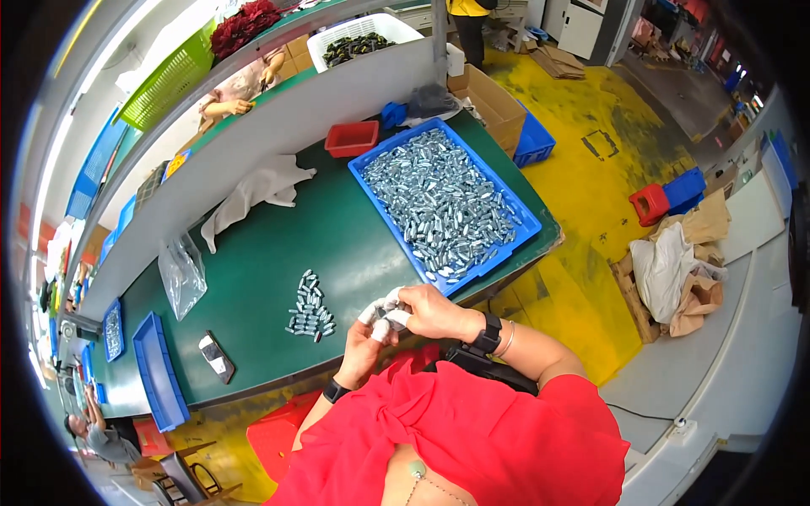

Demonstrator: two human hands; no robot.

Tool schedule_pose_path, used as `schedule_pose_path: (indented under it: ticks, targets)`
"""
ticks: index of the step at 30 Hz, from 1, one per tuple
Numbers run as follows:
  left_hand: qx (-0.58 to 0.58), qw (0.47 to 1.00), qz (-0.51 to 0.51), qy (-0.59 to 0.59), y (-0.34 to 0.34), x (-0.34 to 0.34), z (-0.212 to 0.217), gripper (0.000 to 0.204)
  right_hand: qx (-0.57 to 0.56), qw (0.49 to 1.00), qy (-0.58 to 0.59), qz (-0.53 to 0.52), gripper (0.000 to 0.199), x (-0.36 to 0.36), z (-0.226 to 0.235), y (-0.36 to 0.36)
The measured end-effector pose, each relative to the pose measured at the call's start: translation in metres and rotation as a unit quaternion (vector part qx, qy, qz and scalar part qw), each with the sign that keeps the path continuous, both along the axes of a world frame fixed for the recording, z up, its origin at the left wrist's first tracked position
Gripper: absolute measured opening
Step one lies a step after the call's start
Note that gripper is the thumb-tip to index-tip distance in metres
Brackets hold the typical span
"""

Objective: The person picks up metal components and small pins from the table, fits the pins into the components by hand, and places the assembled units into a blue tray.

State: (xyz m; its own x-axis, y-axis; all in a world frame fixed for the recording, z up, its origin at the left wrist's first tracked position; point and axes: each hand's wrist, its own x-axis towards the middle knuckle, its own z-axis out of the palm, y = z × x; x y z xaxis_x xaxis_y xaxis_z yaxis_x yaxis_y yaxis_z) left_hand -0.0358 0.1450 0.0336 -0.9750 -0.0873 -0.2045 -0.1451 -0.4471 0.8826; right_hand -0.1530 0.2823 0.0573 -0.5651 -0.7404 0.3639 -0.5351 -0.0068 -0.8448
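Note:
Both my hands meet just past the front edge of the green table [253,278], with white coverings on several fingertips. My left hand [361,350] is closed, its thumb and fingers pinched together. Against it my right hand [432,314] is closed too, fingertips touching the left ones. A bit of something greyish shows between them, too small and covered to name. To the left of my hands lies a small pile of shiny metal pieces [309,310]. Beyond my right hand stands a blue tray [528,224] full of similar silvery pieces [443,194].
A red bin [352,139], white cloth [257,196], plastic bag [182,277], phone [217,357] and long blue tray [159,371] lie on the table. A grey partition [337,105] runs behind. Cardboard box [489,105] stands past the far end. Other people work beyond.

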Motion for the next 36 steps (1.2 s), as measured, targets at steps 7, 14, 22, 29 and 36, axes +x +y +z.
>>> schedule_pose_path:
  ticks: [7, 14, 22, 29, 36]
  targets:
    - [-0.114, 0.991, 0.074, 0.015, 0.016, 0.005, 0.004, 0.049, 0.063, 0.994, -0.073, 0.044, 0.013, -0.002, -0.010, 0.003]
    - [-0.112, 0.988, 0.097, 0.036, -0.013, 0.019, 0.008, 0.051, 0.024, 0.994, -0.082, 0.061, 0.014, 0.014, -0.004, -0.025]
    - [-0.120, 0.988, 0.065, 0.073, -0.084, 0.052, -0.004, 0.051, 0.160, 0.976, -0.143, 0.033, 0.019, 0.055, -0.003, -0.089]
    - [-0.323, 0.935, 0.050, 0.134, -0.095, 0.049, -0.013, 0.048, 0.176, 0.910, -0.374, -0.039, 0.019, 0.065, -0.001, -0.104]
    - [-0.060, 0.998, -0.033, 0.005, -0.078, 0.034, -0.015, 0.047, 0.076, 0.941, -0.330, -0.013, 0.017, 0.047, -0.024, -0.088]
